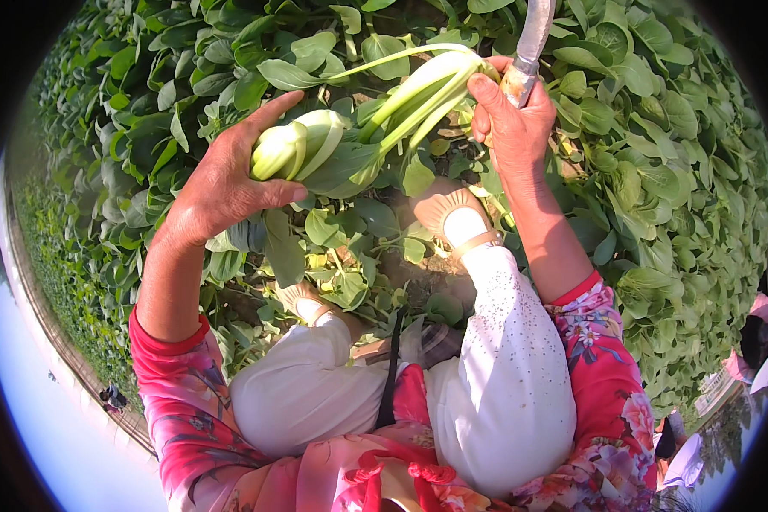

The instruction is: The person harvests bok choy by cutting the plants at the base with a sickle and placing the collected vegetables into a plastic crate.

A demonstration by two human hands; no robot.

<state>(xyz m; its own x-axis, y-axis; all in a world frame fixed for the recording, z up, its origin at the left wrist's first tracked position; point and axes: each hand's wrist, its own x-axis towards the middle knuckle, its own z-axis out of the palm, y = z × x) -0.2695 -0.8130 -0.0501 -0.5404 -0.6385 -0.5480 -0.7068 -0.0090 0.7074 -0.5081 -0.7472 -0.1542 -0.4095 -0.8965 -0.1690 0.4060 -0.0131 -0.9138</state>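
Note:
My left hand (230, 169) curls around the pale bases of a bunch of leafy greens, like bok choy (294, 144), with their leaves towards the middle. Across from it, my right hand (515, 118) holds the root end of another stalked leafy green (432, 89) between thumb and fingers. Its pale stems slope down left and its leaves overlap the first bunch. The same hand also grips the handle of a knife (534, 38), whose curved metal blade points up past the top edge of the view.
Dense leafy plants (646, 121) grow on both sides and in front. My shoes (451, 211) stand among low leaves and bare soil. Loose leaves lie between my feet. At the lower right edge, partly seen people (758, 339) are near the plants.

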